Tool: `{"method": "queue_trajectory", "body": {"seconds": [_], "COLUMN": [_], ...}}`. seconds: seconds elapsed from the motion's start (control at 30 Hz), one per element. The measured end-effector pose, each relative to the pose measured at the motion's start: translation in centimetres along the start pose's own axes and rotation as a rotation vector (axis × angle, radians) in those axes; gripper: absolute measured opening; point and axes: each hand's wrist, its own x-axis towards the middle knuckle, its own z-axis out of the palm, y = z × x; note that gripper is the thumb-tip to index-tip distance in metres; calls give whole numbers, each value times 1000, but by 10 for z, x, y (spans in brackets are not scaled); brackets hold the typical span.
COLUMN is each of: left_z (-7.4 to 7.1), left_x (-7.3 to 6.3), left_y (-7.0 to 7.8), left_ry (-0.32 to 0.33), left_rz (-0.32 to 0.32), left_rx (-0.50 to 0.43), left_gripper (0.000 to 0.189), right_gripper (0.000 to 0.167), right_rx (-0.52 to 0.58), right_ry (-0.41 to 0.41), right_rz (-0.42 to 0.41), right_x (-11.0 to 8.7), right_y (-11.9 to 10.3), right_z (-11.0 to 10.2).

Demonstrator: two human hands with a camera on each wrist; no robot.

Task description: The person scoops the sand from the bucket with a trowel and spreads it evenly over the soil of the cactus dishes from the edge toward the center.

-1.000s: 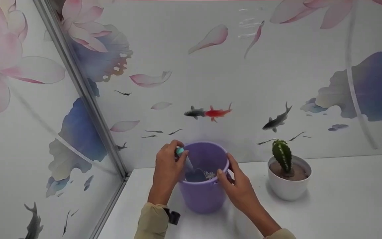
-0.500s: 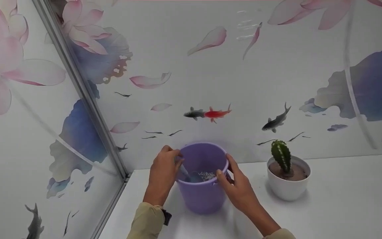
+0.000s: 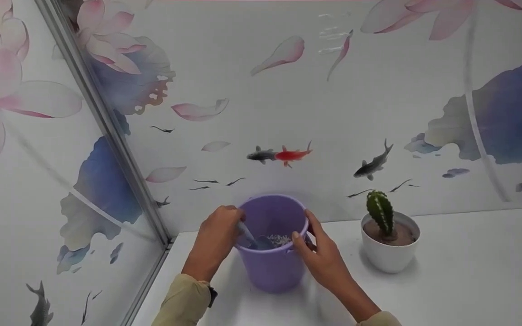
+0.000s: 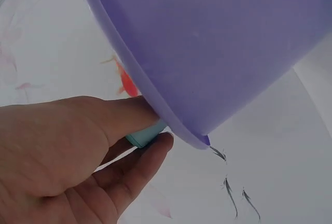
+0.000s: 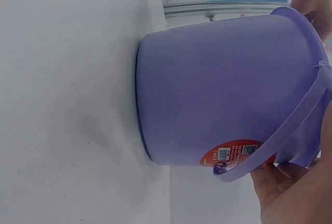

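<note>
A purple bucket (image 3: 272, 270) stands upright on the white table. My left hand (image 3: 215, 235) is at its left rim and grips the handle of a small scoop-like tool (image 3: 246, 232) that slants down into the bucket. Its teal handle end (image 4: 145, 134) shows between thumb and fingers in the left wrist view. The tool's lower end is by white granules (image 3: 280, 240) inside; the kind of tool I cannot tell. With thumb on the front and fingers behind, my right hand (image 3: 323, 256) holds the right rim. The bucket's handle (image 5: 290, 125) hangs down its side in the right wrist view.
To the right, a green cactus (image 3: 380, 213) grows in a white pot (image 3: 390, 258) on the table (image 3: 465, 271). Behind rises a wall panel (image 3: 224, 68) printed with flowers and fish. A metal strip (image 3: 102, 117) marks the corner at left.
My left hand has moved left and slightly down, and the tool leans more toward the left rim. More granules show. My right hand keeps its hold on the bucket.
</note>
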Motion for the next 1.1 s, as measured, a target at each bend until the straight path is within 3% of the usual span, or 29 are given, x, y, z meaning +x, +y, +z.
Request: {"method": "queue_trajectory", "body": {"seconds": [0.2, 0.57, 0.8, 1.1], "left_z": [-7, -7, 0, 0], "left_x": [0, 1, 6, 0], "left_y": [3, 10, 8, 8], "left_ry": [72, 120, 97, 67], "left_rz": [50, 39, 37, 64], "left_rx": [103, 163, 174, 244], "left_gripper": [23, 18, 16, 14], "right_gripper": [81, 82, 84, 84], "right_rx": [1, 5, 8, 52], "right_ry": [5, 1, 13, -13], "right_rz": [12, 12, 13, 24], "right_x": [1, -2, 0, 1], "right_y": [-2, -2, -1, -2], "right_z": [-2, 0, -2, -2]}}
